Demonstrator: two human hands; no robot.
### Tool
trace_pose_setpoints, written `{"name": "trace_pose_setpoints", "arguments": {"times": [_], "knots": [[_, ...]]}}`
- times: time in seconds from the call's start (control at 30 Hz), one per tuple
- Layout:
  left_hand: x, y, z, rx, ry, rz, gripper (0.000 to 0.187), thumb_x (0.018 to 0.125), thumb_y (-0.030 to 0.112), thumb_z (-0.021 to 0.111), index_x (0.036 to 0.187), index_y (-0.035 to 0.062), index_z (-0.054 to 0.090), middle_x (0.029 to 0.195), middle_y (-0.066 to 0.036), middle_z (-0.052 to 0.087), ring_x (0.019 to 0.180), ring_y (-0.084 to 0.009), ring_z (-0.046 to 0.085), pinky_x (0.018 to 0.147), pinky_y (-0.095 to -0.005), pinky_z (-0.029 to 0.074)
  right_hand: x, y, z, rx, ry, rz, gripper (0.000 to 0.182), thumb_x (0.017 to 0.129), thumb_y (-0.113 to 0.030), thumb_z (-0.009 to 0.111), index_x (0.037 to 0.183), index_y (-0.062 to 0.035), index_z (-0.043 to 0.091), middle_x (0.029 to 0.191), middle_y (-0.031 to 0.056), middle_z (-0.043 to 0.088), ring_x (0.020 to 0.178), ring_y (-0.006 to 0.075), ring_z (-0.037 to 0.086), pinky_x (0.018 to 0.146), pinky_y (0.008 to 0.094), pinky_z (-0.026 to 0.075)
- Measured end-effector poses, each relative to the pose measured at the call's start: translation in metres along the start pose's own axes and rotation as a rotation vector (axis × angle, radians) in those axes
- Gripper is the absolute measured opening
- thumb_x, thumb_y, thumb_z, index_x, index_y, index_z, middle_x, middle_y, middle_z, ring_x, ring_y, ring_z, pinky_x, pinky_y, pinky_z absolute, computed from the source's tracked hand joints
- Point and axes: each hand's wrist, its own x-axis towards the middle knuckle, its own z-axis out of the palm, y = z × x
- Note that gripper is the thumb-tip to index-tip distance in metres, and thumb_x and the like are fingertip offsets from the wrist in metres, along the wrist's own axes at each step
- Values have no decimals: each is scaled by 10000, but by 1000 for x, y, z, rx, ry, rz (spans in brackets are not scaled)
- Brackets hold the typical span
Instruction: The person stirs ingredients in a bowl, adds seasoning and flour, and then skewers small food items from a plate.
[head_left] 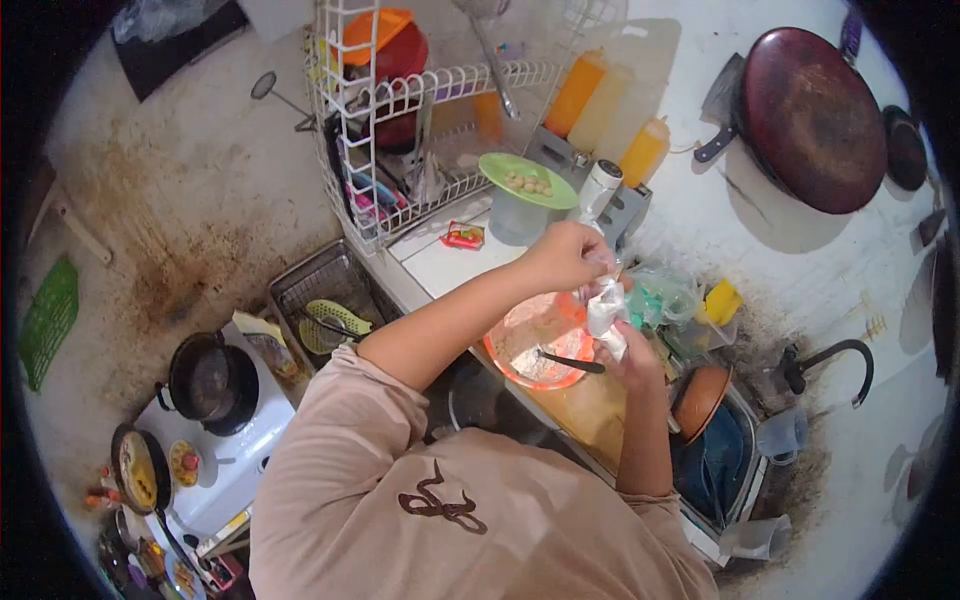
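Observation:
Above the right side of an orange bowl [505, 355], my right hand [640, 358] is closed round the lower part of a small white bag [605, 308]. My left hand [570, 258] pinches the bag's clear top end, fingers pressed together. The bowl holds pale flour-like powder [535, 325], and a black-handled utensil [572, 362] rests in it with the handle over the rim. Behind my left hand, a green plate [492, 172] with several small pale balls [528, 183] sits on a container.
A white dish rack [450, 85] stands behind. To the right are plastic bags [665, 290], a yellow sponge [722, 301] and a sink with a brown bowl [703, 400]. At left, a stove [235, 440] bears a dark pot [205, 380] and a frying pan [135, 465].

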Motion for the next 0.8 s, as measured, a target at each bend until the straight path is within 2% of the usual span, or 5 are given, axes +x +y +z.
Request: {"name": "trace_pose_setpoints", "arguments": {"times": [0.27, 0.43, 0.53, 0.63, 0.8], "knots": [[11, 37, 2, -692, -23, -153, 93, 763, 66, 596, 767, -4, 535, 771, -67, 570, 685, -167, 593, 677, -306, 529, -3, -1, 22, -15, -87, -140, 462, 888, -422, 293, 1215, -97, 311, 1003, 187, 521, 663, 204, 600, 517, 271, 517], [0, 33, -21, -679, 202, -103, 90, 769, 73, 585, 816, 18, 532, 804, -57, 562, 753, -181, 582, 723, -351, 512, -23, -6, 25, -690, 379, -292, 462, 845, -365, 469, 1164, -42, 385, 992, 121, 521, 776, 192, 571, 607, 296, 483], [-12, 24, -52, -665, 382, -193, 83, 781, 105, 576, 835, 60, 533, 813, -59, 558, 771, -193, 577, 740, -400, 474, -28, 8, 24, -1074, 150, -605, 434, 810, -362, 527, 1068, -16, 480, 942, 138, 554, 828, 212, 565, 671, 316, 459], [-29, 4, -82, -759, 502, -317, 65, 789, 131, 568, 830, 100, 529, 826, -51, 544, 798, -202, 571, 776, -478, 409, -44, 14, 49, -1195, 178, -403, 405, 777, -336, 574, 1008, -7, 526, 919, 158, 574, 824, 245, 571, 713, 338, 443], [-39, -53, -114, -831, 716, -380, 103, 811, 146, 538, 893, 120, 482, 906, -38, 495, 860, -191, 554, 816, -576, 327, -47, 13, 68, -1339, 198, -478, 416, 742, -322, 605, 1008, -10, 530, 953, 186, 564, 809, 284, 572, 701, 349, 447]]}}
